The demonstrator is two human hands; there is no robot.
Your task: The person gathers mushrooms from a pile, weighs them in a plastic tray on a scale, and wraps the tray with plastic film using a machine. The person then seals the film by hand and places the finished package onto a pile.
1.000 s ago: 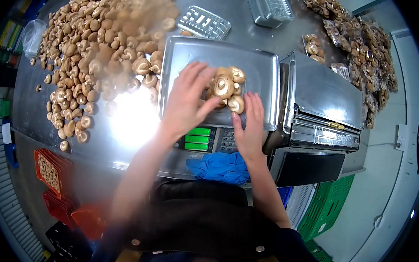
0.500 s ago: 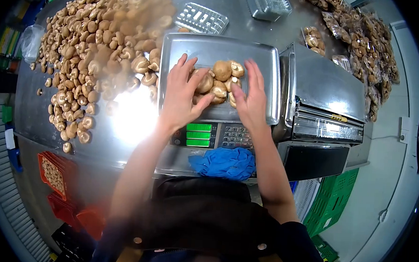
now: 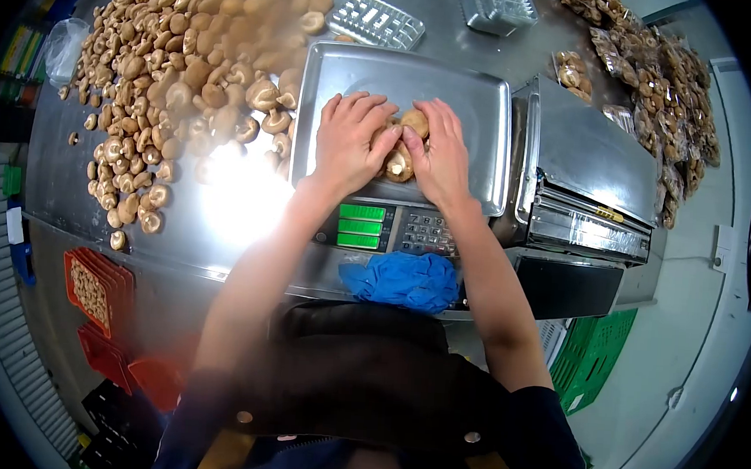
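A small cluster of brown-capped mushrooms lies on the metal weighing tray of a scale. My left hand curves round the cluster from the left, and my right hand presses in from the other side. Both thumbs nearly meet over the middle. Fingers cover most of the mushrooms, with one cap showing below the thumbs and another above. Whether a container lies under them is hidden. Below the tray sit the scale's green displays and its keypad.
Loose mushrooms form a big heap on the metal table at left. Clear plastic trays lie behind the scale. A wrapping machine stands at right, with bagged mushrooms beyond. Crumpled blue plastic lies in front; red crates stand lower left.
My hands have drawn together over the mushrooms, bunching them between my palms and covering more of them. The camera view has shifted slightly.
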